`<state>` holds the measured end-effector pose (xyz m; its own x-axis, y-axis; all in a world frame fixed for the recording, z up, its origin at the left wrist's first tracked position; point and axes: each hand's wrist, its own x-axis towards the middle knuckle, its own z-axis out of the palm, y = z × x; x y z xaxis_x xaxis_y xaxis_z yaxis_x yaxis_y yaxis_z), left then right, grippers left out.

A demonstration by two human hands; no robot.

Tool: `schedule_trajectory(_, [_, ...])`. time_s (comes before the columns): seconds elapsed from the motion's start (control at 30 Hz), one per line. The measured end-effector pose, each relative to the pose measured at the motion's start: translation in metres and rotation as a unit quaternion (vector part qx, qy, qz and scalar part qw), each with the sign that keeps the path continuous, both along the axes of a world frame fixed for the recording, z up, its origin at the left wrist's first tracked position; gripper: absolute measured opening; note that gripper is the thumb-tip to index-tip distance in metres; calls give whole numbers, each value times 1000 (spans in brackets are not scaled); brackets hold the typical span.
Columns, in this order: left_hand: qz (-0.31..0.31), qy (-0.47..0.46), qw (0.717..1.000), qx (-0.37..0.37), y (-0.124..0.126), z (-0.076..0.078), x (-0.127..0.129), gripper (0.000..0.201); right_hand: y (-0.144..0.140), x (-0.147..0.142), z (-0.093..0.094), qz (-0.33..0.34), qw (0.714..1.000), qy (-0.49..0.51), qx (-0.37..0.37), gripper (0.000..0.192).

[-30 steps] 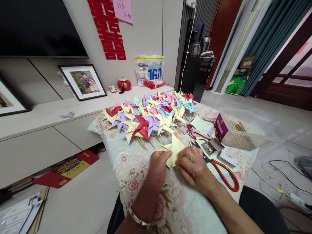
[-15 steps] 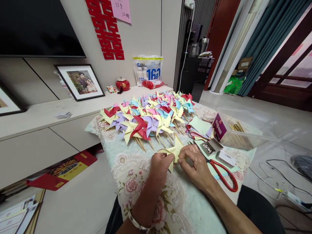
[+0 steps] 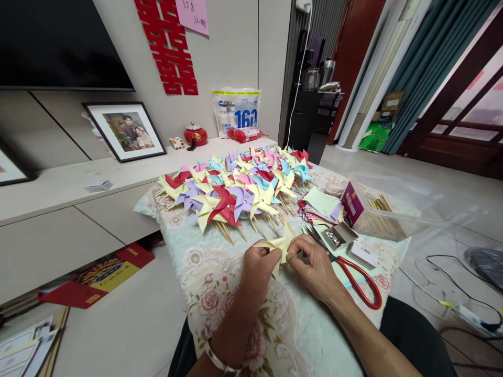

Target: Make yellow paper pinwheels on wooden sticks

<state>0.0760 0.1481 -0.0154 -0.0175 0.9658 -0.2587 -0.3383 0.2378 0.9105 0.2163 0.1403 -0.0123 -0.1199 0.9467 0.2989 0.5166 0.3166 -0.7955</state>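
Both hands have drawn closer, pinching the yellow pinwheel [image 3: 280,245].

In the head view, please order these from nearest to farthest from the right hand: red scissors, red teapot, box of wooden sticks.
1. Red scissors, just right of the right hand.
2. Box of wooden sticks, farther right, behind.
3. Red teapot, on the far counter.

We saw a floral-clothed table [image 3: 220,293]; on it lay coloured paper pinwheels on sticks [image 3: 236,191], red-handled scissors [image 3: 356,283], stacked paper squares [image 3: 320,207]; a clear plastic box of sticks [image 3: 385,212].
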Motion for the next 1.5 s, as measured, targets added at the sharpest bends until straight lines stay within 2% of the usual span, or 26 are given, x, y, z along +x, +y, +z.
schedule_trajectory(0.7, [-18, 29, 999, 18, 0, -6, 1, 12, 1, 0, -1, -6, 1000, -21, -4, 15])
schedule_trajectory(0.97, [-16, 59, 998, 13, -1, -2, 0, 7, 0, -1, -1, -2, 1000, -17, -8, 14])
schedule_trajectory(1.13, [-28, 59, 998, 9, -1, -2, -1, 13, -3, -2, -1, -7, 1000, -7, 11, 14])
schedule_trajectory(1.23, [-33, 46, 998, 8, -1, -2, -3, 15, -7, -2, -2, -36, 997, 13, 70, 8])
schedule_trajectory(1.33, [-47, 27, 998, 12, -1, -1, -5, 17, -11, 1, -5, -82, 988, 44, 124, 13])
schedule_trajectory(1.4, [-64, 14, 998, 16, -2, -1, -7, 17, -12, 4, -8, -98, 986, 79, 111, 22])
schedule_trajectory(1.5, [-93, -1, 995, 18, -3, -1, -10, 20, -12, 8, -12, -92, 976, 190, 50, 40])
